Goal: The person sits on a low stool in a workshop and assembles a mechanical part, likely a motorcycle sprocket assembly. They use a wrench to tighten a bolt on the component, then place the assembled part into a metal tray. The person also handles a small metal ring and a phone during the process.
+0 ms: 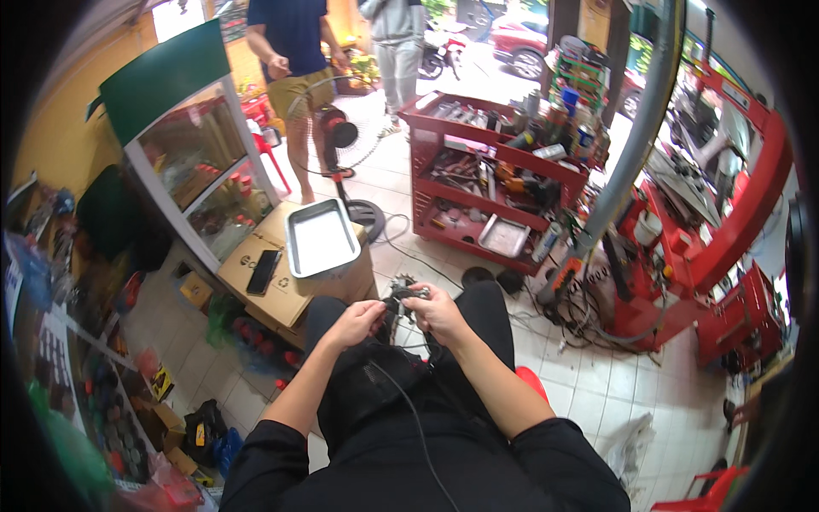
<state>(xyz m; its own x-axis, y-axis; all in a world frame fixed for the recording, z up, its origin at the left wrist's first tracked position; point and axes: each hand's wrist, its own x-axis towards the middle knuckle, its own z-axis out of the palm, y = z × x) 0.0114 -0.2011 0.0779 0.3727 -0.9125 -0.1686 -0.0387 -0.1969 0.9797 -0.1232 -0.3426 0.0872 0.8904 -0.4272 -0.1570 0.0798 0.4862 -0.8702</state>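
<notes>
Above my lap, both hands are on a small grey metal part with black pieces [401,292], shaped like a carburetor. My left hand [358,322] pinches its black side, fingers pressed together. On the other side my right hand [439,314] grips the metal body between thumb and fingers. The fingers cover much of the part, so its details are hard to make out. A metal tray [322,239] with a pale inside rests on a cardboard box [243,290] ahead to the left, beside a black phone [264,272].
A red tool cart [478,235] full of tools and bottles stands ahead. Left of it is a standing fan [339,132], near two people. A glass cabinet [192,154] stands at the left. Cables [589,328] lie by a red lift [734,222] on the right.
</notes>
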